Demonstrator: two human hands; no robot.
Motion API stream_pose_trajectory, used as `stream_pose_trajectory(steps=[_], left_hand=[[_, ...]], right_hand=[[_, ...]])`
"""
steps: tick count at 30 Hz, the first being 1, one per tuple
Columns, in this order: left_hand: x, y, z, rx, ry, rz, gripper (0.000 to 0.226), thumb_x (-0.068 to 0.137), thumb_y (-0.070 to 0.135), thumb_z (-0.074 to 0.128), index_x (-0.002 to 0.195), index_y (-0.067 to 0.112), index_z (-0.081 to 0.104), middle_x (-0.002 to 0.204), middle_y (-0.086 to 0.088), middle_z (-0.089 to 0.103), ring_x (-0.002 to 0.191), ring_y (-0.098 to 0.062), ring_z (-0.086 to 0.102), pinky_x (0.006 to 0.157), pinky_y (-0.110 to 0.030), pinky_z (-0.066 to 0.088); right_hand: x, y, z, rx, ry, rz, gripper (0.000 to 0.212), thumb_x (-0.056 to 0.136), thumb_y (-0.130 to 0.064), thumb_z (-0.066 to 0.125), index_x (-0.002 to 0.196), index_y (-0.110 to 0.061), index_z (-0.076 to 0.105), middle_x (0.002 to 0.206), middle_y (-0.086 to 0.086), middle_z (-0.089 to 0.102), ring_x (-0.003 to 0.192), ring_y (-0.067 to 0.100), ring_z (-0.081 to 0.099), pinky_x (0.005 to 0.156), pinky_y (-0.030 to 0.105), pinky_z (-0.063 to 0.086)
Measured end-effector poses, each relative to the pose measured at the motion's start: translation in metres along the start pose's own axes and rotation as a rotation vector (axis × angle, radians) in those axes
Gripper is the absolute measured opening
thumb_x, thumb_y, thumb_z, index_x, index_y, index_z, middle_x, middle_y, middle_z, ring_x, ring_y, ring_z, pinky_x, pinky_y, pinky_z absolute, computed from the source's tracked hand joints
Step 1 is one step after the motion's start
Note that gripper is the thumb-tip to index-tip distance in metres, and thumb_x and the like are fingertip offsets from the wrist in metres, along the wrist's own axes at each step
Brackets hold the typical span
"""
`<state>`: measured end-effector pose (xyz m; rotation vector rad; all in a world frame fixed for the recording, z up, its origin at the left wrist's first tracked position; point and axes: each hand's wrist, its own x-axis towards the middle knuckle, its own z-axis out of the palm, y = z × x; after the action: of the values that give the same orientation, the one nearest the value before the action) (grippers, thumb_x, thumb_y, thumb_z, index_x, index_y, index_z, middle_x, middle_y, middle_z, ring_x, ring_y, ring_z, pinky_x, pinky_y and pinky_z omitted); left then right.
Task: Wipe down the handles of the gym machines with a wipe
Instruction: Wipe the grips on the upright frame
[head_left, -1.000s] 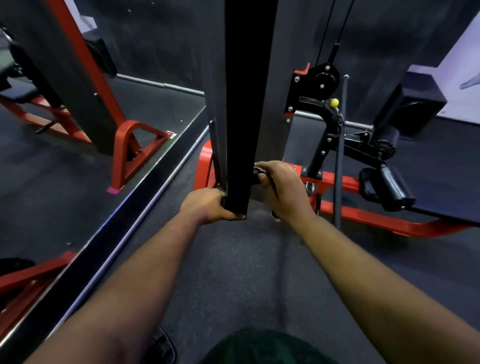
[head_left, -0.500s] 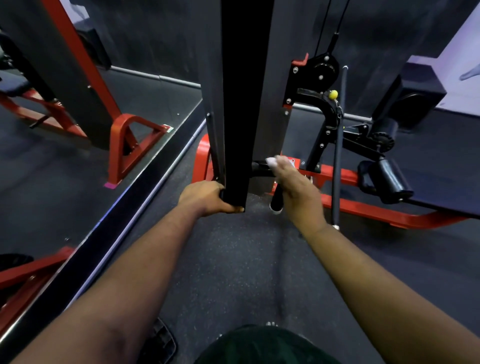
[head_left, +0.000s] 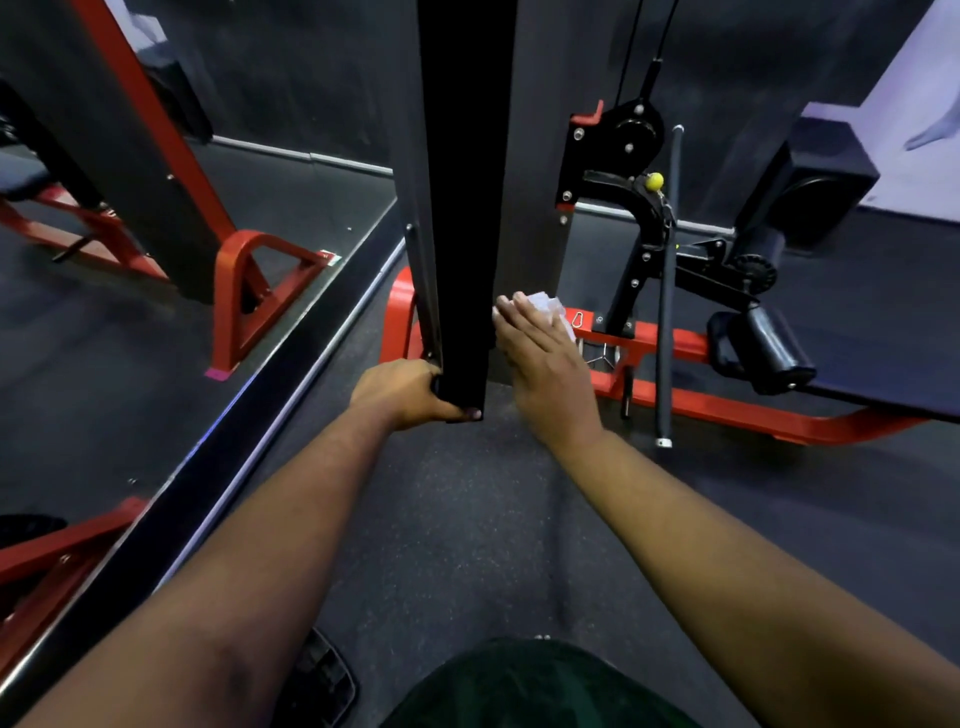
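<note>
A black upright bar (head_left: 462, 208) of the gym machine hangs in front of me. My left hand (head_left: 402, 392) grips its lower end, thumb across the bottom edge and fingers curled behind. Just right of the bar, my right hand (head_left: 545, 364) holds a crumpled white wipe (head_left: 548, 306) under nearly straight fingers. The wipe sticks out past the fingers. The thumb and whatever lies beneath the palm are hidden.
A red machine base frame (head_left: 727, 405) runs along the floor to the right, with a black pulley bracket (head_left: 623, 140), a thin black rod (head_left: 667, 291) and black roller pads (head_left: 769, 348). A wall mirror (head_left: 130, 286) on the left reflects red frames. Dark rubber floor (head_left: 467, 519) lies below.
My right hand let go of the short black handle it was wrapped around and rose with the wipe, fingers straightening. My left hand kept its grip on the bar's end.
</note>
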<state>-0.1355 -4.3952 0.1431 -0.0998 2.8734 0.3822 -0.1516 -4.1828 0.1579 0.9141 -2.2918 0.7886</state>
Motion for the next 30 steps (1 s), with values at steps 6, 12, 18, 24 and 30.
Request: stream_pose_trajectory(steps=[6,12,18,24,30], left_hand=[[-0.006,-0.001,0.004,-0.012,0.019,-0.017,0.068,0.048,0.102,0.058,0.078,0.041,0.061,0.089,0.011,0.07,0.095,-0.021,0.069,0.075,-0.034,0.053],[-0.016,0.004,0.002,-0.035,-0.01,-0.024,0.06,0.054,0.098,0.061,0.071,0.041,0.056,0.071,0.02,0.059,0.087,-0.015,0.064,0.07,-0.031,0.045],[-0.022,0.007,0.003,-0.043,-0.003,-0.023,0.064,0.052,0.099,0.062,0.081,0.041,0.061,0.081,0.014,0.064,0.087,-0.016,0.064,0.067,-0.032,0.044],[-0.029,0.009,0.002,-0.034,0.006,-0.023,0.061,0.056,0.096,0.063,0.084,0.042,0.06,0.082,0.016,0.066,0.085,-0.012,0.063,0.063,-0.031,0.044],[-0.034,0.01,0.006,-0.046,0.032,-0.018,0.064,0.054,0.098,0.062,0.081,0.04,0.065,0.072,0.018,0.066,0.077,-0.007,0.065,0.064,-0.03,0.048]], right_hand=[[-0.041,0.01,-0.017,0.031,-0.171,-0.256,0.049,0.091,0.009,0.055,0.138,-0.002,0.06,0.142,0.014,0.059,0.14,0.027,0.049,0.119,0.046,0.036],[-0.056,0.001,-0.039,0.291,0.181,0.202,0.04,0.092,0.01,0.051,0.127,0.0,0.066,0.125,0.001,0.067,0.116,-0.001,0.062,0.1,0.027,0.052],[0.003,-0.004,-0.051,0.308,0.326,0.326,0.029,0.101,-0.005,0.054,0.126,-0.009,0.067,0.123,-0.005,0.067,0.112,0.007,0.064,0.097,0.026,0.052],[-0.003,0.001,-0.021,0.087,-0.055,0.007,0.037,0.099,-0.008,0.057,0.136,-0.009,0.061,0.131,0.008,0.064,0.122,0.024,0.059,0.103,0.042,0.049],[-0.005,0.004,-0.021,0.358,0.041,0.23,0.027,0.106,-0.02,0.047,0.12,-0.012,0.069,0.115,-0.002,0.07,0.107,0.015,0.065,0.093,0.036,0.053]])
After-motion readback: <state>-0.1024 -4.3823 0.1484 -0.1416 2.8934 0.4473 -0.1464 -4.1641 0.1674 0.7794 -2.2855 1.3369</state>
